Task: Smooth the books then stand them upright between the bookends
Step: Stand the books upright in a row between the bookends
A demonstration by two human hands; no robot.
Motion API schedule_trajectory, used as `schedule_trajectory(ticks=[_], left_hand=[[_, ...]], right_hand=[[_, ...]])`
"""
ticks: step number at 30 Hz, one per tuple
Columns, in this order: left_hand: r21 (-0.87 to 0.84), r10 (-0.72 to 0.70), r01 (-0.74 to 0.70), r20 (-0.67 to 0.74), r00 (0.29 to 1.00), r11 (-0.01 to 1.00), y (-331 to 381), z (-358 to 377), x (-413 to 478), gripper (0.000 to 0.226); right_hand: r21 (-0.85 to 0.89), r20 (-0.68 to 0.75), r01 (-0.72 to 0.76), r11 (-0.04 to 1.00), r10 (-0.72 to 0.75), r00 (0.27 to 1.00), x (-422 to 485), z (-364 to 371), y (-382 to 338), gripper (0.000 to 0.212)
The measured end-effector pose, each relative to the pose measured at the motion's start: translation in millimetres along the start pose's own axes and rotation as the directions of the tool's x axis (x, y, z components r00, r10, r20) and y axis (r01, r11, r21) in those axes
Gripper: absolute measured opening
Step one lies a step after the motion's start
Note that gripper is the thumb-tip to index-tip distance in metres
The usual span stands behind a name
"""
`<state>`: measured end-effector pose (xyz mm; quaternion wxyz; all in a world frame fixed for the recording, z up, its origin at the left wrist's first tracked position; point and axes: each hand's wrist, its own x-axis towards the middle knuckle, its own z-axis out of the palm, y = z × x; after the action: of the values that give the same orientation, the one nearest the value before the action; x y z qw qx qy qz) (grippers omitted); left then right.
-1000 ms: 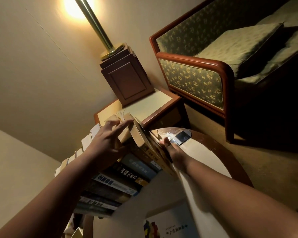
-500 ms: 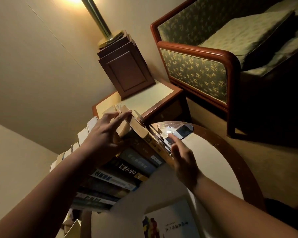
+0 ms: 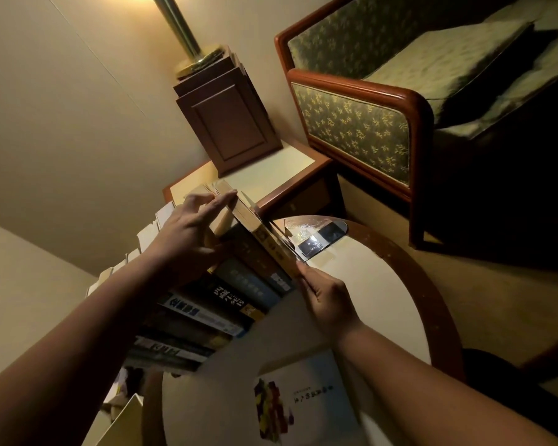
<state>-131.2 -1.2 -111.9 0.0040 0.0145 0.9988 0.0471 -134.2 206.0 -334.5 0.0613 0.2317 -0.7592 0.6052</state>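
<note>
A row of books [image 3: 226,300] stands spine-out along the left of the round table [image 3: 416,284], leaning slightly. The last one at the far end is a tan book [image 3: 261,236]. My left hand [image 3: 181,233] lies flat on the top edges of the far books, fingers spread and reaching the tan book's top. My right hand [image 3: 327,300] is at the foot of the tan book, fingertips pinched on its lower corner. A thin dark plate [image 3: 282,233], likely a bookend, shows just past the tan book. A white book [image 3: 303,403] lies flat near me.
A shiny flat object [image 3: 316,233] lies on the table's far edge. Beyond it stands a side table [image 3: 281,175] carrying a lamp with a wooden base [image 3: 226,123]. A green patterned armchair [image 3: 368,123] is at the right. A wall is on the left.
My right hand has come out from behind the leaning books and drawn back to the tan book's lower corner. The end books stand straighter. My left hand stays on top.
</note>
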Motion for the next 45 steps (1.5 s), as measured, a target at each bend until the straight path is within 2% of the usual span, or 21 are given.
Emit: schedule_trajectory(ticks=[2,5,8,11,15,20,24,27,30,34,37,41,45], left_hand=[[0.003,0.0,0.0,-0.001,1.0,1.0,0,1,-1,0.089],[0.002,0.01,-0.01,-0.005,1.0,1.0,0,1,-1,0.089],[0.016,0.013,-0.013,-0.004,1.0,1.0,-1,1,0,0.09],[0.024,0.02,-0.02,-0.008,1.0,1.0,-1,1,-1,0.089],[0.014,0.011,-0.011,-0.012,1.0,1.0,1,0,-3,0.087],[0.002,0.01,-0.01,-0.016,1.0,1.0,-1,0,-4,0.088],[0.06,0.019,-0.021,0.023,1.0,0.998,3,0,-5,0.094],[0.099,0.064,-0.07,0.057,0.996,0.993,7,-3,-2,0.088],[0.026,0.128,-0.13,0.084,0.988,0.991,9,-9,7,0.08],[-0.235,0.068,-0.055,0.047,0.997,0.97,18,-10,14,0.058],[-0.222,0.017,-0.016,0.002,1.0,0.975,19,-7,16,0.056],[-0.172,-0.024,0.03,0.037,0.999,0.985,18,-5,14,0.056],[-0.229,-0.06,0.075,0.072,0.996,0.971,15,-8,7,0.059]], right_hand=[[-0.062,0.006,-0.006,0.998,0.006,1.0,4,5,4,0.04],[-0.126,-0.012,-0.021,0.992,0.02,1.0,6,12,0,0.043],[-0.139,-0.031,-0.097,0.986,0.094,0.995,3,20,-4,0.045],[-0.125,0.041,-0.165,0.978,0.172,0.984,0,22,-5,0.052],[-0.187,0.063,-0.148,0.971,0.162,0.985,7,19,-4,0.057],[-0.153,0.098,-0.177,0.972,0.193,0.976,15,18,-5,0.05],[-0.135,0.14,-0.195,0.972,0.213,0.967,21,21,-3,0.059],[-0.132,0.189,-0.218,0.967,0.24,0.952,18,19,-6,0.063],[-0.169,0.216,-0.216,0.961,0.251,0.944,9,17,-4,0.067],[-0.223,0.189,-0.221,0.949,0.265,0.946,-5,6,-5,0.059],[-0.177,0.186,-0.213,0.961,0.245,0.951,-18,-13,-18,0.059],[-0.243,0.353,-0.143,0.959,0.225,0.908,-44,-31,-40,0.061],[-0.342,0.578,0.064,0.937,0.156,0.801,-72,-35,-67,0.053]])
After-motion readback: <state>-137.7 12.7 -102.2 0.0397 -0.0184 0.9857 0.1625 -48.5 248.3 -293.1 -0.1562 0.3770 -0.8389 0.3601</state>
